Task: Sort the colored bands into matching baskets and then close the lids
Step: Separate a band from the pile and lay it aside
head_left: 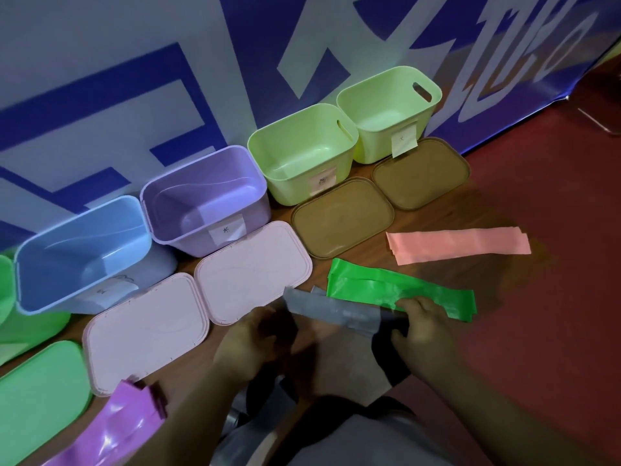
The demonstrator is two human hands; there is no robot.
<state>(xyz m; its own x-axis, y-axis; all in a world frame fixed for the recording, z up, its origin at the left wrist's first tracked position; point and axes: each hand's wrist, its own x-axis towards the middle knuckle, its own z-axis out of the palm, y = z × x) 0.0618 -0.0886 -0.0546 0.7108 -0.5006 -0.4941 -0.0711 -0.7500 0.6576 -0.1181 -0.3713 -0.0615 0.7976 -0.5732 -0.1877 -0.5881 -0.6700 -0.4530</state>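
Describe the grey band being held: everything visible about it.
The grey band is a thin, flat, rubbery-looking strip in dull grey, blurred by motion. It slants from upper left to lower right, and its right part overlaps the green band in view. The right hand pinches its right end. The left hand is at its left part, but blur hides that grip.

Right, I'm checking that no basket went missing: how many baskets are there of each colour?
Light green baskets: 2
Purple basket: 1
Blue basket: 1
Green basket, cut off at the left edge: 1
Total: 5
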